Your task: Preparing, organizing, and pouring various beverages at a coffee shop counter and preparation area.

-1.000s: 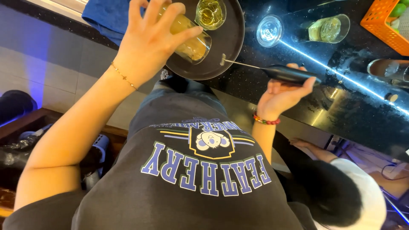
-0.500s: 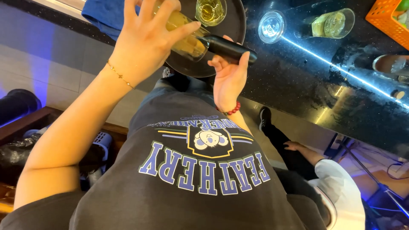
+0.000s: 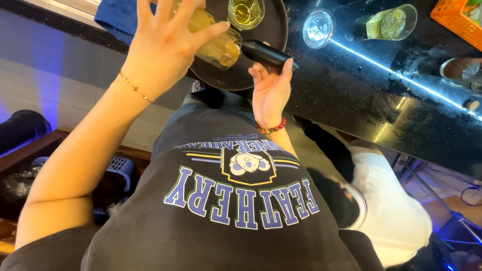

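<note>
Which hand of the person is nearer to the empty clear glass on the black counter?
The right hand. It holds a black tool just left of the empty clear glass. The left hand grips a glass of yellow drink on the round tray, farther away.

My left arm bare, stretched forward and up from lower left, elbow slightly bent. Left hand (image 3: 163,55) back-side up, fingers (image 3: 208,32) spread and curled down in grasp, thin gold chain at wrist. My right hand (image 3: 271,90) raised near centre, palm facing me, fingers curled loosely round black cylinder (image 3: 266,54), thumb on its side. Red bead bracelet at right wrist; forearm hidden behind my shirt.
</note>
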